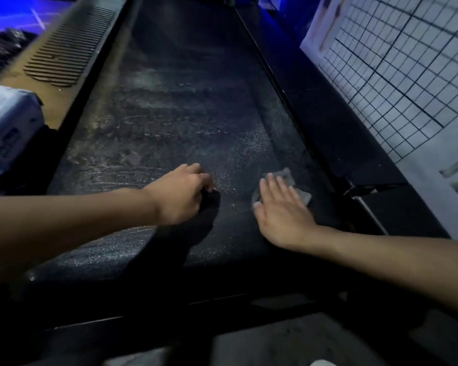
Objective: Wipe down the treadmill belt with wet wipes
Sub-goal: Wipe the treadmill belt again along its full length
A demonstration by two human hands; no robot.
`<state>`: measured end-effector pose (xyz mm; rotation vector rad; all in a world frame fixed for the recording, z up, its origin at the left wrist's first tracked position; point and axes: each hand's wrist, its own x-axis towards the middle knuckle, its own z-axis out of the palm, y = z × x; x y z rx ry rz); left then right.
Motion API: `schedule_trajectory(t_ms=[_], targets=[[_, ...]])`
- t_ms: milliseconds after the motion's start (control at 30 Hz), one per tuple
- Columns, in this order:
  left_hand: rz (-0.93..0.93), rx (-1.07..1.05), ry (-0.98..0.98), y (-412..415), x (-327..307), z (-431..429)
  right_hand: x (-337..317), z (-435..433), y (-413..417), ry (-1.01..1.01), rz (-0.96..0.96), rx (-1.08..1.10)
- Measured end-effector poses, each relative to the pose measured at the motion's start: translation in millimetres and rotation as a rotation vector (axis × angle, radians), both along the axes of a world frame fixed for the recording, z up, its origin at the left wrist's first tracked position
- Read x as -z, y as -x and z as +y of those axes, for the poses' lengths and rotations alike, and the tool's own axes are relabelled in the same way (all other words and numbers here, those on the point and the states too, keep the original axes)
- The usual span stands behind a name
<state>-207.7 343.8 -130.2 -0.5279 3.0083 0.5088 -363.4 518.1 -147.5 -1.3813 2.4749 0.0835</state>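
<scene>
The black treadmill belt [175,107] runs away from me, streaked with wet smears and pale dust. My right hand [278,207] lies flat with straight fingers on a grey, dirty wet wipe [291,178], pressing it onto the belt near its right edge. My left hand [183,192] rests on the belt a little to the left, fingers curled under, knuckles up; nothing shows in it.
A white and blue wet-wipe pack [8,128] sits on the left side rail. A ribbed tan footrail [72,46] runs along the left. The black right rail [328,114] borders a white wire-grid panel [397,75] with posters.
</scene>
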Motion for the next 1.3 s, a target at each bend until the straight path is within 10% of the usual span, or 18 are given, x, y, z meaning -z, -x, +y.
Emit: schedule_trajectory(t_ms=[500, 1100, 1300], targets=[[0.065, -0.56, 0.069, -90, -30, -75, 1, -184, -228, 0.124, -0.033, -0.606], [-0.237, -0.528, 0.144, -54, -11, -80, 11, -82, 67, 0.014, 0.072, 0.422], [-0.113, -0.535, 0.053, -66, -8, -103, 5, -125, 50, 0.015, 0.041, 0.45]])
